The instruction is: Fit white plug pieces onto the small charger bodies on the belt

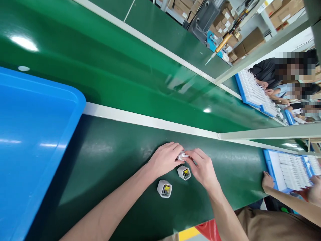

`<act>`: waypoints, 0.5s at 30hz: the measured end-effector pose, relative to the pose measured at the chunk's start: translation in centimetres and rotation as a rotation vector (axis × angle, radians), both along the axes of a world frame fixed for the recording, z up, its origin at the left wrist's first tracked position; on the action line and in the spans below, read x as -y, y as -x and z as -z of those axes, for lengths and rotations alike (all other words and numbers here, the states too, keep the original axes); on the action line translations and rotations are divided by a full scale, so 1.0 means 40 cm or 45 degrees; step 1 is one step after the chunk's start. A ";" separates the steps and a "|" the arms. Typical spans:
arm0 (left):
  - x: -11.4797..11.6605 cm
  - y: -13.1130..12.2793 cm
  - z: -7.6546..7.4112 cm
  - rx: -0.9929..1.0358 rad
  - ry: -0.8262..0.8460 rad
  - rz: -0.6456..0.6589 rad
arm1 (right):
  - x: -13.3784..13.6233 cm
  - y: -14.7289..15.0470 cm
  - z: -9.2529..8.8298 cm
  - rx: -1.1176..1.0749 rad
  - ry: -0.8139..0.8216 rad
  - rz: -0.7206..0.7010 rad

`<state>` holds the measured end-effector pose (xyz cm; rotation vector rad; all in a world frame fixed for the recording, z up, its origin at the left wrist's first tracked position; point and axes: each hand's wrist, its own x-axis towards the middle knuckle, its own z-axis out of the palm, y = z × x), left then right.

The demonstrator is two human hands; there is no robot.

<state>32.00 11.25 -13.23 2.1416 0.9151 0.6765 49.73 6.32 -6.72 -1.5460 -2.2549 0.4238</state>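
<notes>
My left hand (168, 157) is closed round a small white plastic housing (181, 156), held just above the green table. From the other side, the fingertips of my right hand (202, 164) pinch at the end of the same housing; whether a smaller part lies between them is too small to make out. Below my hands, a white charger-like housing (184, 173) rests on the table with its open end showing yellow and dark parts inside. A second such housing (165, 189) lies a little nearer and to the left, also with yellow parts visible.
A large blue tray (72, 97) takes up the left side. A pale rail (150, 123) runs behind my hands. At the right, a co-worker's hand (268, 182) touches a blue tray (272, 164) of white pieces. A yellow-handled screwdriver (223, 43) hangs at the upper right.
</notes>
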 end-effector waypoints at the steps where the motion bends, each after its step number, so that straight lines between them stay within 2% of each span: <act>1: 0.000 0.000 0.000 0.000 -0.006 -0.002 | -0.001 0.000 -0.001 0.018 0.010 -0.013; 9: 0.001 -0.003 0.002 -0.005 -0.015 -0.011 | 0.004 0.007 0.000 0.174 0.007 -0.058; 15: 0.000 -0.004 -0.002 -0.029 -0.012 -0.008 | 0.015 0.017 0.037 -0.001 -0.118 0.008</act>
